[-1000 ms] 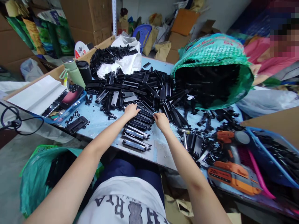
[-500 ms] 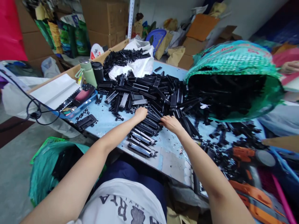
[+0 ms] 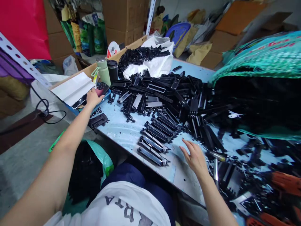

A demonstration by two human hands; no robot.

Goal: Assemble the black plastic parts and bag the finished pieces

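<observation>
1. The left hand (image 3: 92, 98) reaches far to the person's left, its fingers loosely spread and resting on a phone (image 3: 101, 89) with a dark red screen that lies at the table's left edge; it grips nothing.
2. The phone sits just beside a white folded sheet (image 3: 72, 88) and in front of a pale green flask (image 3: 102, 71) and a black tumbler (image 3: 113, 71).
3. The right hand (image 3: 194, 157) hovers low over the light blue table (image 3: 122, 131), palm down, fingers apart and empty.
4. Just left of the right hand lies a row of black plastic strips (image 3: 156, 141), set side by side near the table's front edge.
5. Behind the row spreads a big loose heap of black plastic parts (image 3: 164, 91), reaching back to a white bag (image 3: 156, 64) topped with more such parts.
6. At the right, a green woven sack (image 3: 265, 59) lies on its side, its dark mouth open towards the heap.
7. A flat black piece (image 3: 98, 120) rests near the left hand's wrist, on the table's corner.
8. An orange tool (image 3: 285, 183) shows blurred at the far right.
</observation>
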